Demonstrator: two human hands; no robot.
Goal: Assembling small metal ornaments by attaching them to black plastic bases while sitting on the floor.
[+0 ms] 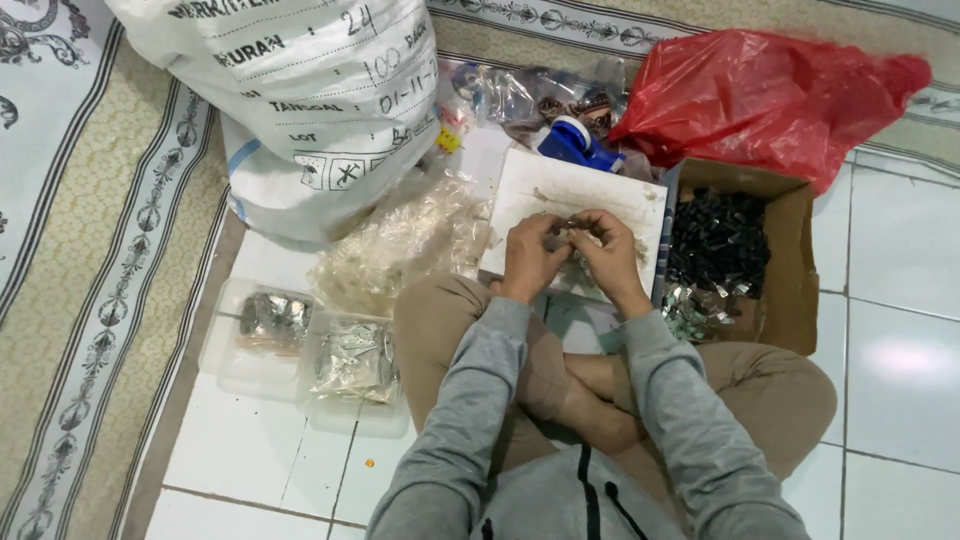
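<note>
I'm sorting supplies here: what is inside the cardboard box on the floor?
The cardboard box holds a heap of small black pieces with shiny silver pieces at its near end. The heap covers the box bottom, so anything underneath is hidden.

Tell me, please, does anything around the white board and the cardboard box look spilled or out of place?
Some shiny foil pieces lie heaped at the near edge of the cardboard box, apart from the dark pieces filling it. A tiny orange bit sits alone on the floor tiles. Both hands, left hand and right hand, work over the white board.
</note>
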